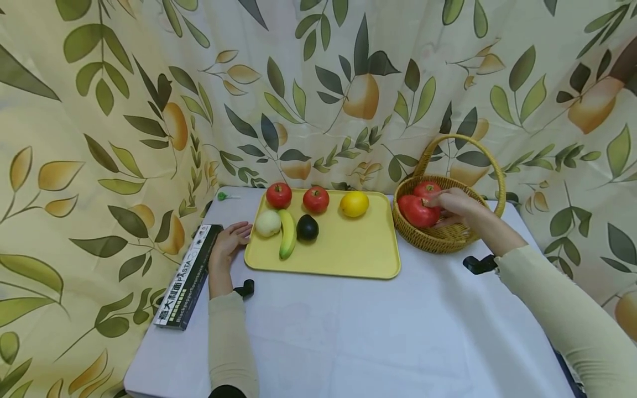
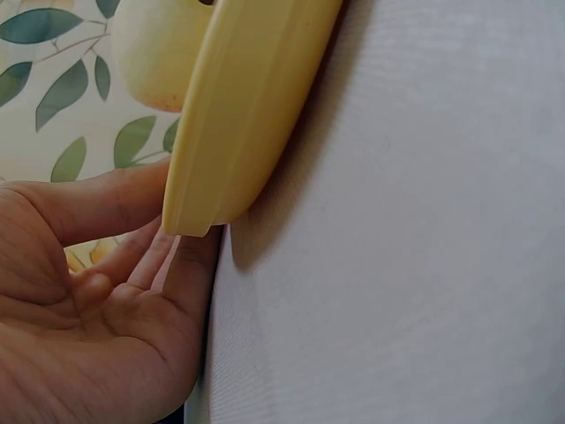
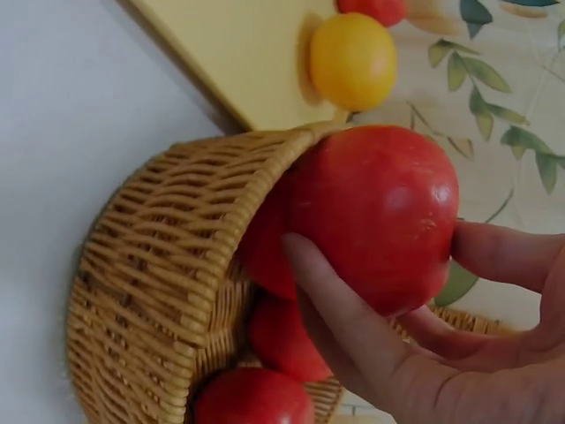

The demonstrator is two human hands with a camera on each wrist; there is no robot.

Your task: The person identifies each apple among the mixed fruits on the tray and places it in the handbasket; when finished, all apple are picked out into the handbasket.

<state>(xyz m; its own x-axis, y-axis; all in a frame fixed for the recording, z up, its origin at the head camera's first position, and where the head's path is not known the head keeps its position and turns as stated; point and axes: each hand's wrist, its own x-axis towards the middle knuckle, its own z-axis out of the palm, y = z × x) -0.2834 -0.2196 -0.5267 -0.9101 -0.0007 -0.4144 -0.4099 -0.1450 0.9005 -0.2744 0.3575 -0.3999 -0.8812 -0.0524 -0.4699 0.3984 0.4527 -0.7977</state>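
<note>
In the head view my right hand (image 1: 455,204) reaches over the wicker basket (image 1: 423,241). Between its thumb and fingers it holds a red apple (image 3: 380,216) at the basket's rim. More red apples lie inside, one of them (image 3: 256,397) low in the right wrist view. At the left end of the yellow tray (image 1: 348,260), my left hand (image 1: 229,243) rests on the table with fingers extended, touching the tray's edge (image 2: 203,168). On the tray lie two red apples (image 1: 278,195), a lemon (image 1: 354,204), a banana (image 1: 287,235), a dark avocado (image 1: 307,228) and a pale round fruit (image 1: 268,223).
A black pasta box (image 1: 189,276) lies along the table's left side, beside my left forearm. Behind it is a small green-headed item (image 1: 222,196). The basket's tall handle (image 1: 499,177) arches near my right wrist. A leaf-patterned curtain (image 1: 298,83) hangs behind the white table (image 1: 378,337).
</note>
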